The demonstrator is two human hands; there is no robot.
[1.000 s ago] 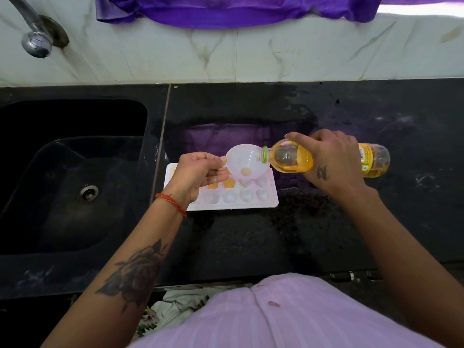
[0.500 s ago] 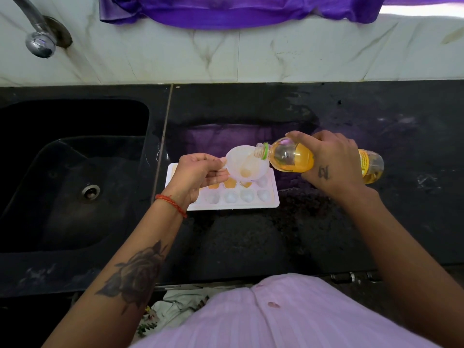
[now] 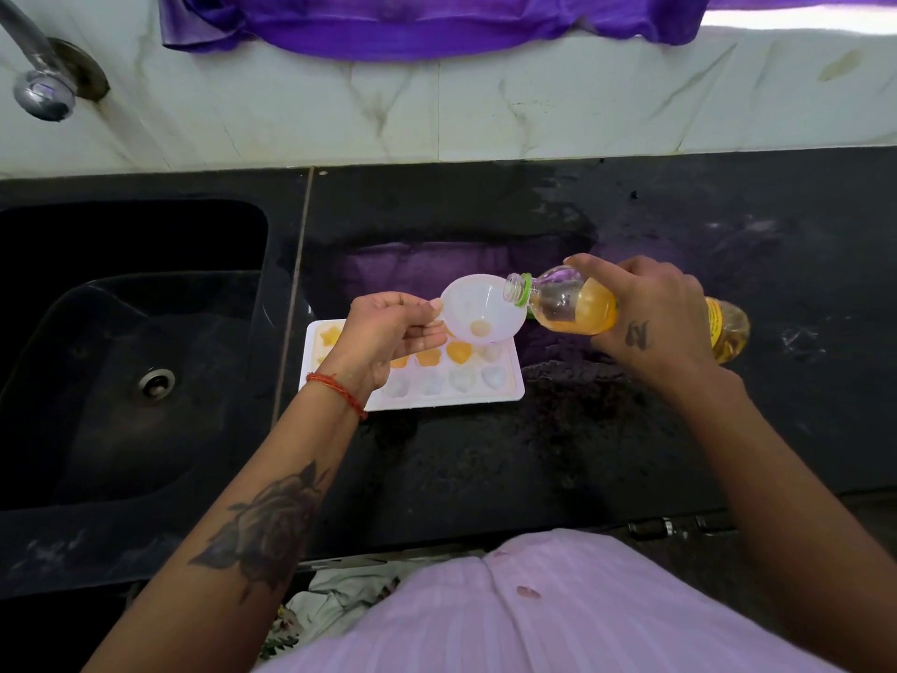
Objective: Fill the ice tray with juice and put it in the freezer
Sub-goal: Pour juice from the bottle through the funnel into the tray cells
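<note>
Ice tray (image 3: 505, 393): white plastic, flat on the black table (image 3: 485, 459), just right of the sink (image 3: 121, 357). Its cells are moulded as hearts and stars. Several far-row cells hold orange juice; the near row looks pale and unfilled. My wrist hides part of the left end.

My left hand (image 3: 388, 332) pinches the handle of a small translucent white funnel (image 3: 478, 313), grip narrow, holding it above the tray's far row. A little pale liquid sits at the funnel's throat.

My right hand (image 3: 650, 313) wraps the clear juice bottle (image 3: 577, 308), grip closed around its middle. The bottle lies nearly level, open mouth with green neck ring at the funnel's rim. Orange juice pools along its lower side; the neck end looks clear.
</note>
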